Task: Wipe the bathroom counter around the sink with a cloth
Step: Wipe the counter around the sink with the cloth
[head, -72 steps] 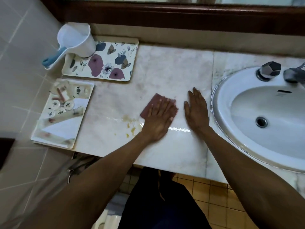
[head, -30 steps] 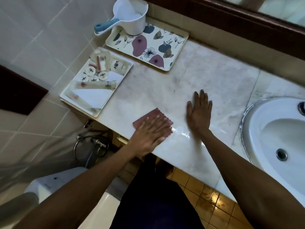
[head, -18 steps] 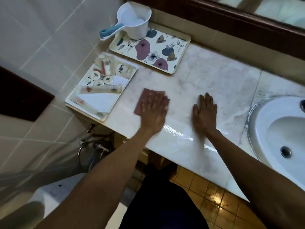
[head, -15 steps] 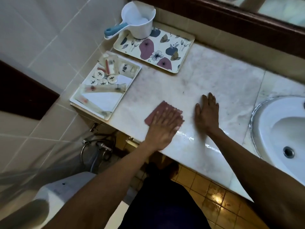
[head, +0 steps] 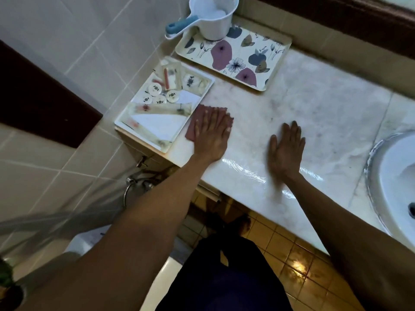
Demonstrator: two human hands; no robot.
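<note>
A reddish-brown cloth lies flat on the pale marble counter, right beside the white toiletries tray. My left hand presses flat on top of the cloth, fingers spread, covering most of it. My right hand rests palm down on the bare counter to the right, holding nothing. The white sink sits at the right edge, partly cut off. A wet sheen shows on the counter near its front edge.
A white tray of small toiletries sits at the counter's left end. Behind it is a floral tray with a white dipper on its corner. Tiled wall at left; a hose and yellow floor tiles lie below.
My left hand has slid the cloth left along the counter until it reaches the toiletries tray. My right hand has stayed planted on the counter. The view has shifted left.
</note>
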